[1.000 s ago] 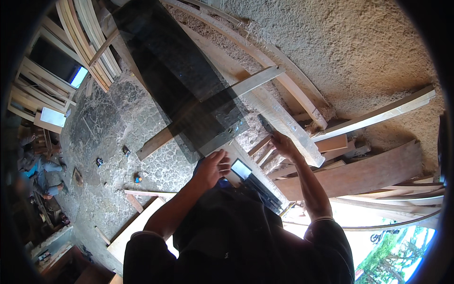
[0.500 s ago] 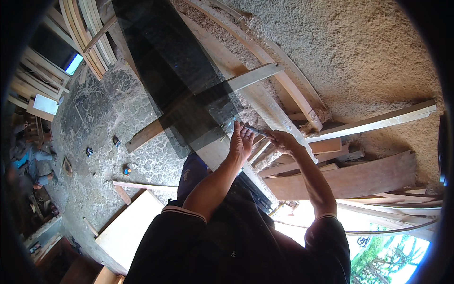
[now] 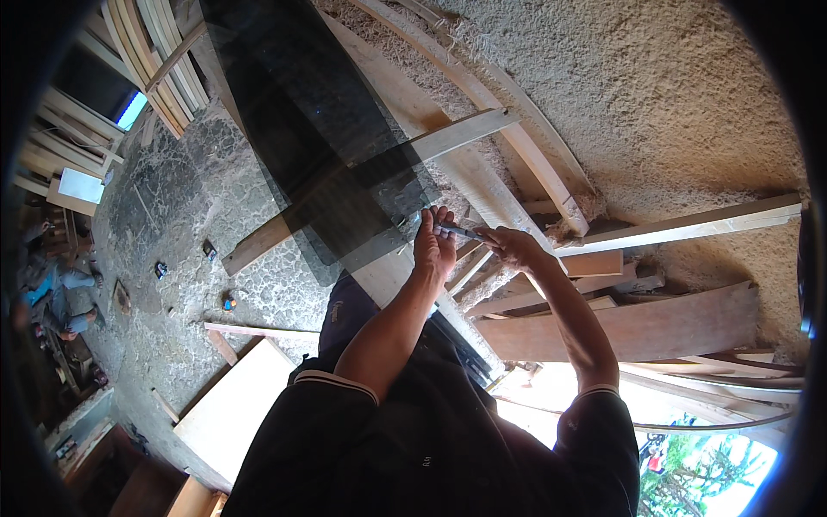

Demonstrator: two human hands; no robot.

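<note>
A long smoked, see-through panel (image 3: 306, 121) lies across pale timber beams (image 3: 469, 129). At its lower right end my left hand (image 3: 435, 246) has its fingers curled at the tip of a slim grey tool (image 3: 465, 233), against the panel's edge; exactly what the fingertips grip there is partly hidden. My right hand (image 3: 517, 252) is closed on the rear part of that tool, which lies nearly level between the two hands. The tool's working end cannot be made out.
Stacked curved laths (image 3: 155, 52) stand at top left; a pale board (image 3: 233, 414) lies lower left on the cracked floor. Planks (image 3: 620, 319) and a sawdust-covered surface (image 3: 672, 103) are at right. Another person (image 3: 65, 293) sits at far left. A bright opening shows at lower right.
My left hand has moved up and right to the panel's end and the tool. My right hand has swung the tool from steep to nearly level, its tip now at the left hand.
</note>
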